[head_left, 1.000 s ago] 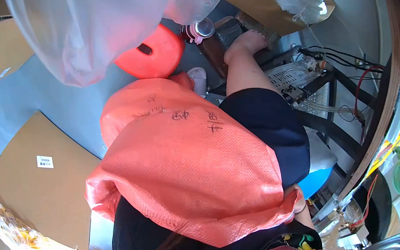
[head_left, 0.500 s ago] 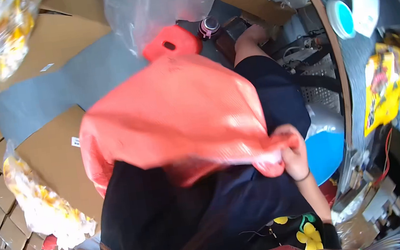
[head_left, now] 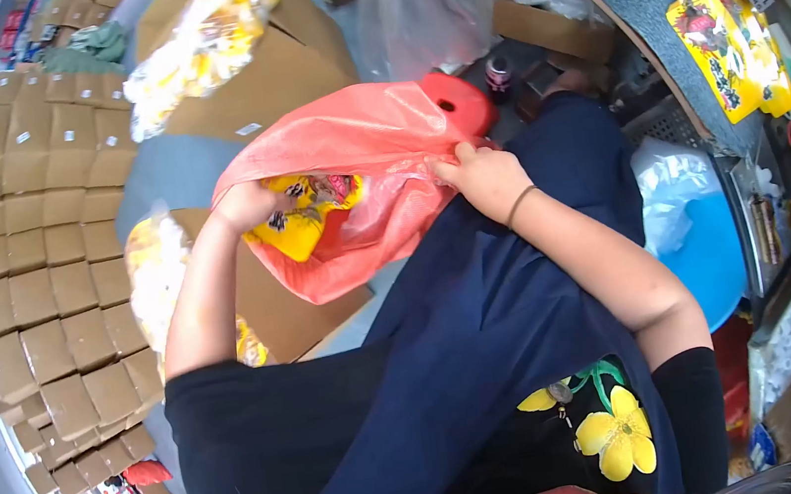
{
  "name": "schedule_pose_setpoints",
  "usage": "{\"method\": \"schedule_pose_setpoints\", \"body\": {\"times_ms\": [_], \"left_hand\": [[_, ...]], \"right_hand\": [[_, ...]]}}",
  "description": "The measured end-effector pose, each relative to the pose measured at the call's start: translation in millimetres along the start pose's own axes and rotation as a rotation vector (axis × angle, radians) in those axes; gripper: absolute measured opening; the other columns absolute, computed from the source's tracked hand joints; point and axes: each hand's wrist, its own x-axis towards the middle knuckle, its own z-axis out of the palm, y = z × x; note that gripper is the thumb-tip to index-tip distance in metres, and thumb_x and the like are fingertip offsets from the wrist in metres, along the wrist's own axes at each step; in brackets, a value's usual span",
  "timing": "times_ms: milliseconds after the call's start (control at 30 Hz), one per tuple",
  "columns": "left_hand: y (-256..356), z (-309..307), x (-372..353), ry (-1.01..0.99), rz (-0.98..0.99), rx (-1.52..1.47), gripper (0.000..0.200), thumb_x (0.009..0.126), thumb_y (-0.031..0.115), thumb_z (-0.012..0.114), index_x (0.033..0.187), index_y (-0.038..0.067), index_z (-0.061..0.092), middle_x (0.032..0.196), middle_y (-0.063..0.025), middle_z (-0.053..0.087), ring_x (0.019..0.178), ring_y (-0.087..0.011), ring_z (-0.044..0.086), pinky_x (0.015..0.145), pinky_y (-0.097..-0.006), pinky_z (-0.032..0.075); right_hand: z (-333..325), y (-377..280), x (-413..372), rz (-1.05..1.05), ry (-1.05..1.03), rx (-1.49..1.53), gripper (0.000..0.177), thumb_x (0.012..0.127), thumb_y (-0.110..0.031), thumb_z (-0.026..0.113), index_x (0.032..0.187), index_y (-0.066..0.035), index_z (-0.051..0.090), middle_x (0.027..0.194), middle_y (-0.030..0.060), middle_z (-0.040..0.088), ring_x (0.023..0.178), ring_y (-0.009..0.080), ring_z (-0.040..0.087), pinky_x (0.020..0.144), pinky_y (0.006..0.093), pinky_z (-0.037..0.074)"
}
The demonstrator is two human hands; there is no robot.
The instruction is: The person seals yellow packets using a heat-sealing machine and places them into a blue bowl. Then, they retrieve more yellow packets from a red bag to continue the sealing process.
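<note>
Both hands on orange bag (head_left: 371, 135), held over lap. Left hand (head_left: 245, 207) closed on rim at one side; right hand (head_left: 486, 175) pinching opposite rim. Mouth spread open; yellow packets (head_left: 307, 221) already inside. Bag judged partly filled, not yet closed.

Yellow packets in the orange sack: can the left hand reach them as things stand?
Probably yes. The left hand grips the orange sack at its open mouth, right beside the yellow packets, and nothing covers them. The right hand holds the opposite rim, so the mouth gapes.
</note>
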Motion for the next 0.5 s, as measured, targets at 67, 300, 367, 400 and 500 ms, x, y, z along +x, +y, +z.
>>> {"method": "schedule_pose_setpoints", "body": {"times_ms": [67, 300, 367, 400, 500], "left_hand": [[30.2, -17.3, -80.8, 0.035, 0.069, -0.449, 0.059, 0.07, 0.001, 0.082, 0.126, -0.003, 0.063, 0.111, -0.0096, 0.071, 0.104, -0.02, 0.068, 0.093, -0.0348, 0.055], [88.7, 40.6, -124.1, -0.434, 0.439, -0.861, 0.087, 0.069, -0.002, 0.085, 0.145, 0.001, 0.042, 0.132, -0.0072, 0.062, 0.122, -0.0183, 0.059, 0.107, -0.0362, 0.046], [98.7, 44.4, -117.2, -0.423, 0.487, -0.888, 0.086, 0.07, 0.0, 0.086, 0.145, 0.002, 0.043, 0.132, -0.0064, 0.061, 0.122, -0.0181, 0.059, 0.106, -0.0359, 0.047], [103.0, 46.4, -112.4, -0.413, 0.486, -0.914, 0.085, 0.07, 0.0, 0.086, 0.144, 0.003, 0.044, 0.132, -0.0064, 0.062, 0.121, -0.0181, 0.06, 0.105, -0.0358, 0.048], [128.4, 57.7, -94.9, -0.364, 0.48, -0.986, 0.074, 0.073, -0.002, 0.084, 0.137, 0.004, 0.047, 0.127, -0.0074, 0.063, 0.112, -0.0187, 0.065, 0.098, -0.0364, 0.053]], "right_hand": [[-15.2, -30.7, 16.0, -0.029, 0.08, 0.035, 0.026, 0.092, -0.016, 0.054, 0.115, -0.02, 0.065, 0.093, 0.0133, 0.062, 0.076, 0.0282, 0.071, 0.061, 0.0398, 0.059], [-9.8, 1.5, 19.9, 0.218, -0.248, 0.247, 0.067, 0.087, -0.031, 0.071, 0.147, -0.015, 0.045, 0.131, 0.027, 0.055, 0.116, 0.0421, 0.062, 0.092, 0.0446, 0.055], [13.7, 29.9, -3.8, -0.124, -0.058, 0.385, 0.084, 0.086, -0.027, 0.074, 0.157, -0.014, 0.031, 0.146, 0.0256, 0.044, 0.135, 0.0407, 0.049, 0.108, 0.042, 0.046], [-13.5, 29.4, -16.8, -0.094, -0.091, 0.646, 0.089, 0.083, -0.023, 0.077, 0.157, -0.012, 0.029, 0.15, 0.0239, 0.041, 0.14, 0.0378, 0.043, 0.112, 0.0415, 0.041], [-107.1, 7.3, -70.4, -0.225, -0.266, 1.333, 0.098, 0.078, -0.013, 0.082, 0.158, -0.006, 0.025, 0.157, 0.0166, 0.036, 0.144, 0.0295, 0.037, 0.119, 0.0406, 0.031]]}}
